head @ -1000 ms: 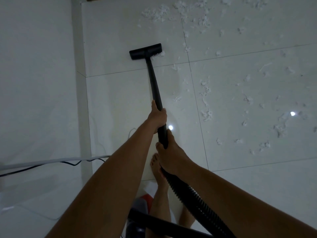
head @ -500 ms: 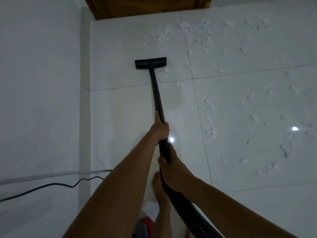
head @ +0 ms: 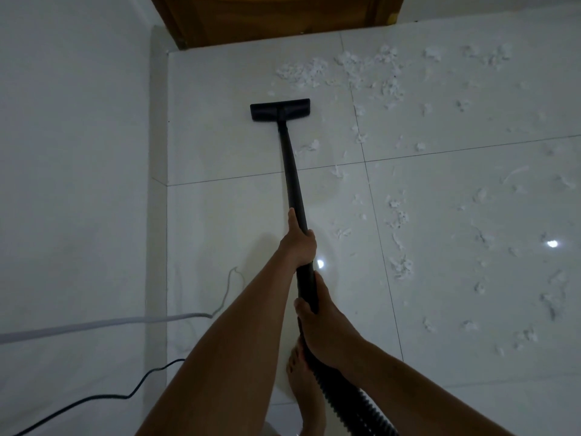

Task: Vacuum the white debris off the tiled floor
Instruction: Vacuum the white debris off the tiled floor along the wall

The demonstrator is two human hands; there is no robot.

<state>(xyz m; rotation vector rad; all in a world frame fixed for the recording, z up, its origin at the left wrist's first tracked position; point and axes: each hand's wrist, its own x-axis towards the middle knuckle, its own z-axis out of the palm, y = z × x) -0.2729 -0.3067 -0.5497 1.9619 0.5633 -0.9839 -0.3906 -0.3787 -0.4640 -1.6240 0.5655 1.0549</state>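
Vacuuming in progress, early stage by the look of the floor; item held: black vacuum wand (head: 294, 184), gripped by both hands; left hand (head: 299, 245) was wrapped closed around the wand about midway along its length; right hand (head: 323, 328) was wrapped closed lower down, where the wand met the ribbed hose (head: 349, 401). Floor head (head: 280, 109) lay flat on the tiled floor (head: 220, 215), far from the person and left of centre, just short of the wooden door (head: 276, 17).

Condition of floor: left strip, between the white wall (head: 72, 152) and the wand, appeared clear of scraps; judged done. White debris (head: 371, 70) remained in a dense band at the far side, just beyond and to the right of the floor head, not yet touched by it; further scraps lay scattered over the right-hand tiles from far to near, with a few flecks just beside the wand. Judgement: most of the litter was left to collect.

Also noted: black power cord (head: 94, 401) and a pale cable (head: 94, 324) at near left; one bare foot (head: 301, 388) below the hands.
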